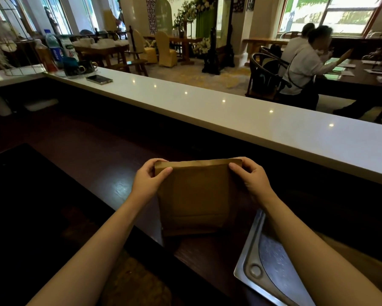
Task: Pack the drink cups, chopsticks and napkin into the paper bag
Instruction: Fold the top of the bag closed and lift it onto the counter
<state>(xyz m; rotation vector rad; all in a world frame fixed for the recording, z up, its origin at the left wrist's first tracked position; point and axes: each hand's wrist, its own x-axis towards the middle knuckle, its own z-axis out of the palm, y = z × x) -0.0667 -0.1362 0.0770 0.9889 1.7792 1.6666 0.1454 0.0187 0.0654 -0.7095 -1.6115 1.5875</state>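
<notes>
A flat, folded brown paper bag [196,195] is held upright over the dark wooden worktop [110,164], its lower edge resting on or just above the wood; which of the two cannot be told. The bag's top left corner is pinched by the left hand [149,180], with the thumb laid across the front face and the fingers curled behind the edge. The top right corner is gripped in the same way by the right hand [250,177], thumb in front and fingers wrapped over the top. Both hands are closed on the bag, and both forearms are stretched forward from the bottom of the view. The bag's mouth is seen pressed shut, and a fold line is visible across its lower part.

Just beside the bag, to the right, a stainless steel sink [251,250] is set into the worktop, partly covered by the right forearm. Beyond the bag, a raised white counter ledge [229,111] is seen running across the view. At its far left end, bottles [53,49], dark cups [79,67] and a phone [99,79] are gathered. No drink cups, chopsticks or napkin can be made out near the bag.
</notes>
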